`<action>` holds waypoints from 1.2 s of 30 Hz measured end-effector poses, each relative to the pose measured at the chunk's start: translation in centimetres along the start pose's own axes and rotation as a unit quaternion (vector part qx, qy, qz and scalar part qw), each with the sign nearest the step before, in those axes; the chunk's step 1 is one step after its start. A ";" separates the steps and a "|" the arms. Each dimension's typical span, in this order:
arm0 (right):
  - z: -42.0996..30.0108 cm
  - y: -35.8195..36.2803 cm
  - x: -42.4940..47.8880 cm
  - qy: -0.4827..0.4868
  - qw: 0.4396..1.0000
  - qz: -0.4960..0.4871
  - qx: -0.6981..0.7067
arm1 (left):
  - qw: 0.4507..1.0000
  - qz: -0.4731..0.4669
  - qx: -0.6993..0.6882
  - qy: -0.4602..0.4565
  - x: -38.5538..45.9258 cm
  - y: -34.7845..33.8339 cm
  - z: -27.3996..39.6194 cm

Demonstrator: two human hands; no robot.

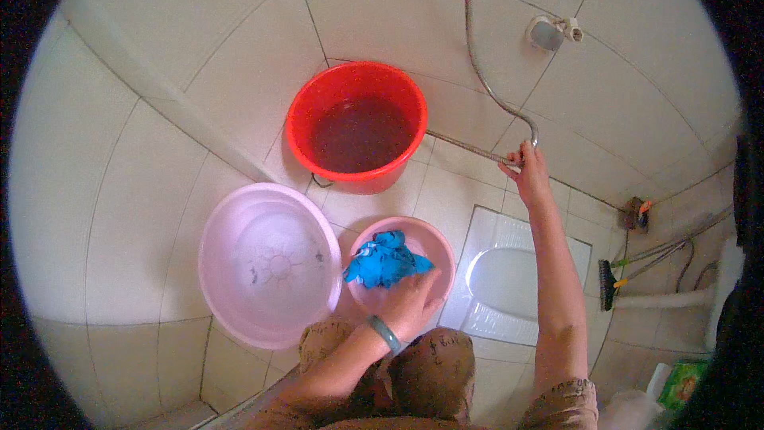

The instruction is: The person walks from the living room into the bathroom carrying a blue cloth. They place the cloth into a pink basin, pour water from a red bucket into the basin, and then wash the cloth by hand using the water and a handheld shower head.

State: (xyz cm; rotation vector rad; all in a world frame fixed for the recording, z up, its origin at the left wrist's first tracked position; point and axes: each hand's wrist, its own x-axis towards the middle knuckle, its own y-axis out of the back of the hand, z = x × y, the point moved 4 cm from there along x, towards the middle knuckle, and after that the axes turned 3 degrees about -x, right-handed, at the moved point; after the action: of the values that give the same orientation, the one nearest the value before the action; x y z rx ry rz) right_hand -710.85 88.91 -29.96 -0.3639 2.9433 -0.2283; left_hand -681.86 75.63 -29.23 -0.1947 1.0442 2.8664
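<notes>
My left hand [412,304], with a greenish bangle at the wrist, reaches over the near rim of a small pink basin [446,245]. Bright blue cloth [385,263] lies bunched in that basin beside my fingers; whether they touch or grip it cannot be told. My right hand [530,170] is raised on the right, its fingers closed around a bent metal shower hose [477,60]. Left of the small basin stands a larger pale pink basin [209,286] holding water. Behind them is a red bucket [358,74] with dark liquid inside.
A squat toilet [507,280] is set in the tiled floor to the right of the small basin. A broom or brush [606,285] with a black head leans at the far right. A soap dish or holder [546,34] is on the wall. A green packet [683,383] lies at lower right.
</notes>
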 end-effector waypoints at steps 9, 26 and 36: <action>-2.0 -1.5 -4.0 0.014 0.999 -0.014 0.027 | 0.978 0.186 -0.077 0.056 6.4 3.6 -3.0; 0.5 2.3 -5.6 -0.002 1.000 0.004 0.013 | 0.891 0.239 0.368 0.119 11.9 9.2 -14.0; -9.8 5.7 -2.9 0.064 0.995 0.022 -0.072 | 0.909 0.134 0.357 0.167 7.9 6.7 -11.3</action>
State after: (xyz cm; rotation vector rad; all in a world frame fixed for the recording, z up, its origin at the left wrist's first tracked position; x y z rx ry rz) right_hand -711.16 96.37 -21.01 -0.3150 3.0998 -0.0355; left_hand -689.44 63.53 -34.77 -0.5231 2.2510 2.4729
